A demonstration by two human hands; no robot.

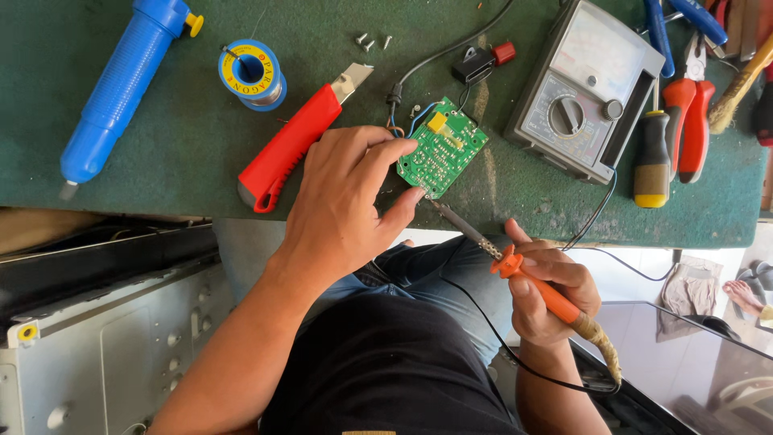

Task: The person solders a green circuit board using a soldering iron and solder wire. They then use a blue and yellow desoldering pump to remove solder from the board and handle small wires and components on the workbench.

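A small green circuit board (445, 149) lies on the green mat (185, 153), with wires running off its top edge. My left hand (342, 201) grips the board's left edge between finger and thumb. My right hand (551, 290) holds an orange-handled soldering iron (531, 278). The iron's metal tip touches the board's lower corner.
On the mat lie a red utility knife (294, 145), a blue solder spool (251, 75), a blue desoldering pump (121, 80), three loose screws (373, 40) and an analog multimeter (584, 89). Screwdrivers and red pliers (692, 121) lie at the right. A grey metal chassis (105, 346) sits lower left.
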